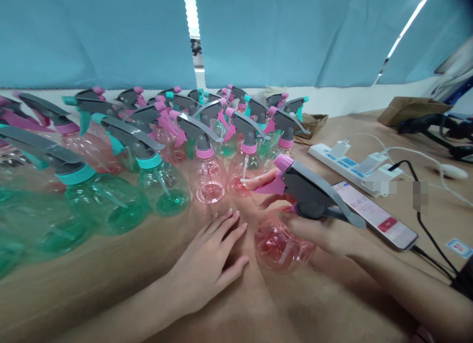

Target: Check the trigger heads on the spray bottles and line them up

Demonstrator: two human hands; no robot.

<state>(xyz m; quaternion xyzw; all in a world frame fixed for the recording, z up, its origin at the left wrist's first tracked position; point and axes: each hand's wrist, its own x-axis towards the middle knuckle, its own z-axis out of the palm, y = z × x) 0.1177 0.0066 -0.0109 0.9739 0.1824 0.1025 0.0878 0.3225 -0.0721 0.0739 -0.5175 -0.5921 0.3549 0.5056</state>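
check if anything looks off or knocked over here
Only the pink spray bottle leans over, held by the right hand; the other spray bottles seem to stand on the table. No spill or damage shows.

L hand (209, 264) & R hand (325, 237) are seen bare, w/ both forearms uncovered as far as the frame edge. Fingers are shown slim. Nails are worn longish & rounded, w/ a pale, glossy finish.

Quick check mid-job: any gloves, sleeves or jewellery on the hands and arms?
None. The left hand and right hand are ungloved, with longish fingernails; no rings or watch show. The left forearm and right forearm show no sleeve.
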